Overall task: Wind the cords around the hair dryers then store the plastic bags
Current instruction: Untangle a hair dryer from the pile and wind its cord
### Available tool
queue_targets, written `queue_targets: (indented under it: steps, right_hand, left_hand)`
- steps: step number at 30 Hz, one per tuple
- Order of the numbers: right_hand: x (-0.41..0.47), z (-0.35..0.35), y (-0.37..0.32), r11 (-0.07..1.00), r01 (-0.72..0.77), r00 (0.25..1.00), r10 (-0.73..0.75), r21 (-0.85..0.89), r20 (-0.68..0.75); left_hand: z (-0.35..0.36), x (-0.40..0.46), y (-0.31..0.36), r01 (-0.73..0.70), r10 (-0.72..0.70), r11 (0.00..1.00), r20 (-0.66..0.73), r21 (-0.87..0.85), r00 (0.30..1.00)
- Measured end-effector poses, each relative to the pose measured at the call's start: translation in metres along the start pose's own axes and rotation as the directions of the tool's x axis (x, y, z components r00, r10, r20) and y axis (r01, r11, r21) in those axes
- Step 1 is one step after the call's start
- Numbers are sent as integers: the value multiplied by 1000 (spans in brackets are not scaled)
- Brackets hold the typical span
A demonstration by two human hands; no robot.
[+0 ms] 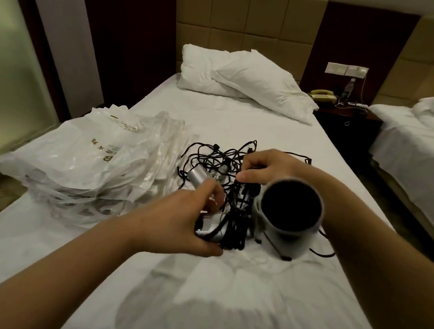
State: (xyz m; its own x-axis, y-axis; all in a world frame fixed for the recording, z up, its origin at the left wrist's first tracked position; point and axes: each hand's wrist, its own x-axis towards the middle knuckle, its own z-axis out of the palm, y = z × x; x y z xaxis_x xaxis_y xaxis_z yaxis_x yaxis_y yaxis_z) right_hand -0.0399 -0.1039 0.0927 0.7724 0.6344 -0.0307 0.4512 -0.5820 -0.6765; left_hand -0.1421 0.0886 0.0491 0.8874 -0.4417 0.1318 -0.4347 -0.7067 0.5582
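Observation:
A silver hair dryer [290, 214] is held above the white bed, its dark round barrel mouth facing me. My left hand [189, 221] grips its silver handle, around which several turns of black cord [236, 221] are wound. My right hand [267, 167] pinches the black cord just behind the barrel. A loose tangle of black cords [219, 156] lies on the sheet beyond, with part of a second silver hair dryer [199, 176] in it. A heap of white and clear plastic bags [96, 157] lies to the left.
The white bed [221, 301] fills the middle, with pillows [242, 80] at its head. A dark nightstand [350, 117] with a telephone stands at the right, and a second bed [432, 141] lies beyond it. A frosted glass wall is at the left.

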Motion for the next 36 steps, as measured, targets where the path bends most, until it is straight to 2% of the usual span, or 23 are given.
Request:
queue_targets:
  steps: [3,5,6,8,9,11,17,19,21,24,26,28,30,32,33,36]
  right_hand:
    - [-6,22,27,963,-6,988,48,270,-149]
    - [-13,47,38,899,-77,960,183,431,-212]
    - [-16,61,42,913,-128,959,213,388,-186]
    - [-16,89,54,977,-178,982,184,114,-42]
    - [-15,100,62,979,-203,979,203,30,-18]
    - [-16,114,74,977,-214,975,213,-1,-65]
    - [-30,108,91,991,-137,925,128,1,-357]
    - [-37,107,93,991,-101,952,70,-88,-298]
    - [-42,115,96,964,-68,986,25,-258,-164]
    - [-39,131,97,906,-82,996,93,-415,8]
    - [-43,131,88,882,-68,993,105,-466,55]
    - [-52,107,66,838,-86,995,102,-538,-1]
    - [-61,68,40,858,-153,985,94,-490,-142]
    - [-69,35,14,907,-81,951,-54,-413,-305]
    - [-71,26,2,899,-13,937,-143,-439,-320]
    - [-69,31,-24,841,131,961,-237,-525,-140]
  left_hand:
    - [-10,-8,1,23,-51,936,-69,-351,996]
    - [-13,-9,2,5,-68,854,-102,-520,992]
    - [-14,-8,2,-13,-75,815,-127,-579,989]
    - [-13,-3,-2,-53,-103,721,-182,-691,978]
    - [-12,0,-5,-66,-129,665,-202,-744,971]
    - [-8,5,-12,-65,-207,587,-227,-807,952]
    - [-11,4,-30,-125,-395,471,-335,-873,855]
    - [-12,6,-32,-160,-458,427,-365,-890,811]
    - [-11,11,-32,-175,-487,409,-376,-896,788]
    - [-9,18,-29,-151,-500,445,-385,-883,776]
    - [-11,21,-31,-102,-513,520,-406,-848,756]
    - [-15,22,-42,-16,-521,653,-464,-757,717]
    - [-17,21,-52,98,-497,785,-527,-611,689]
    - [-13,21,-57,236,-476,860,-543,-453,692]
    - [-8,22,-57,292,-471,875,-534,-387,703]
    - [5,26,-53,377,-399,914,-494,-149,772]
